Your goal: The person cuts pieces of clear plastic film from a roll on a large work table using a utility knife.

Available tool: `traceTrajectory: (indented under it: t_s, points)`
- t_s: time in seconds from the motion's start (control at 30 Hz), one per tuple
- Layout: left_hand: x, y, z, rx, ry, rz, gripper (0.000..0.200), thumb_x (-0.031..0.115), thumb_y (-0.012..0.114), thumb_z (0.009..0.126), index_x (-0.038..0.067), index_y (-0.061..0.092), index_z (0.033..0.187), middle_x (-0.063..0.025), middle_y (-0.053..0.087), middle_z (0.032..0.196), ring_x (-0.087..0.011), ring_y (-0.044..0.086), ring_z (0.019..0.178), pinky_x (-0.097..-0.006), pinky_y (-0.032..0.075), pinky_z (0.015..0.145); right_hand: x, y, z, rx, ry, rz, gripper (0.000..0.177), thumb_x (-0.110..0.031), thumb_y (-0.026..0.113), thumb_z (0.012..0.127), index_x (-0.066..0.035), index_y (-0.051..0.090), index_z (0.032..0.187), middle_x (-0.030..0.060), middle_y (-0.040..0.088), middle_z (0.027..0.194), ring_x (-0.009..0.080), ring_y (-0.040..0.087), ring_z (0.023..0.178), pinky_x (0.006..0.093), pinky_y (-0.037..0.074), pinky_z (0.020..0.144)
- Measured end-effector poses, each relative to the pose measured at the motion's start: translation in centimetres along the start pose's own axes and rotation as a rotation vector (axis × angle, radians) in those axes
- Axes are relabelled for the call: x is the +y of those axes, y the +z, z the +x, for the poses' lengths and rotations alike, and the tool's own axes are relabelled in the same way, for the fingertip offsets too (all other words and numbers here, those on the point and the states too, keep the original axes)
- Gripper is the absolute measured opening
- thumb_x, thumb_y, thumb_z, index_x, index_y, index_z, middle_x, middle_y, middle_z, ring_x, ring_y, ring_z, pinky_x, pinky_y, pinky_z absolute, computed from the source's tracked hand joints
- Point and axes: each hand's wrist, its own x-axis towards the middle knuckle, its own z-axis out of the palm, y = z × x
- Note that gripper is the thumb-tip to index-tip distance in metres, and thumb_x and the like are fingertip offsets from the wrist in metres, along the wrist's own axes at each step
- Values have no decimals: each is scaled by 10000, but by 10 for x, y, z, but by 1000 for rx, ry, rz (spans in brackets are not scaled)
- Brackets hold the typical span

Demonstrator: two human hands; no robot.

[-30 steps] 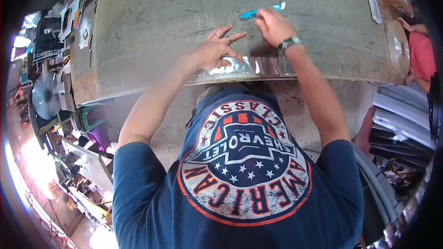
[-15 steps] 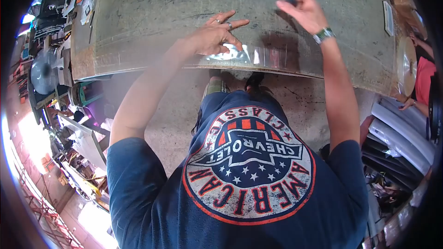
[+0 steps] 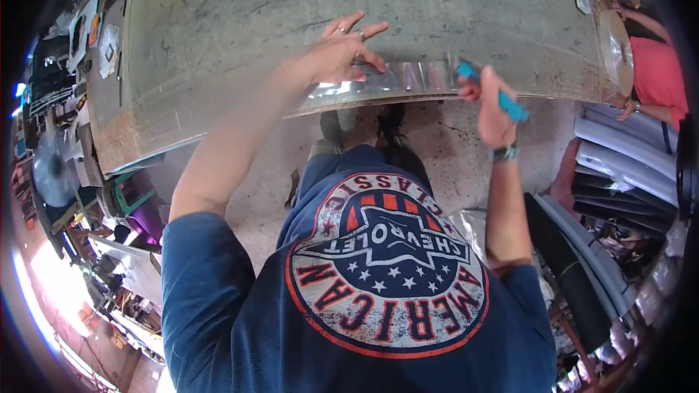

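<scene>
My left hand (image 3: 341,52), with rings on it, rests on the table at its near edge, fingers spread. Beneath and beside it lies a shiny clear strip (image 3: 411,78) running along the edge of the worn greenish table (image 3: 277,7). My right hand (image 3: 491,105), with a watch at the wrist, is closed around a turquoise tool (image 3: 512,107). That tool's front end is close to the right end of the clear strip; whether they touch I cannot tell.
On the right a person in a red top (image 3: 655,76) has hands by a large clear roll (image 3: 615,54). Grey and black rolls (image 3: 622,167) lie below them. A plastic bag (image 3: 109,51) sits at the table's left end, and a fan (image 3: 54,167) stands further left.
My right hand has moved down from over the table to its near edge, and the turquoise tool now shows clearly. My left hand stays nearly in place. The view has shifted slightly.
</scene>
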Motion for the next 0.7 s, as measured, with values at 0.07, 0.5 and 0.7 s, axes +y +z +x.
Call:
traceTrajectory:
  t_s: [0.07,0.5,0.7]
  points:
    - [-6,2,1,18,36,-3,467,176,852,778,363,774,1199,15,255,1721,-417,120,1582,-610,153,1262,6,36,-45,-25,-131,68,379,-275,537,1090,48,726,1035,98,739,867,146,682,761,317,528,698]
    - [-7,3,0,28,38,52,492,165,849,776,364,773,1219,24,269,1717,-419,159,1577,-605,166,1261,33,138,-42,-21,-355,-218,232,-166,559,1057,29,673,1108,224,667,937,413,661,858,427,518,754]
    - [-6,4,0,30,18,46,491,161,843,781,355,772,1227,24,268,1717,-409,156,1580,-607,148,1270,34,140,-37,-32,-373,-196,229,-153,567,1052,42,678,1097,236,673,946,421,666,853,432,519,752]
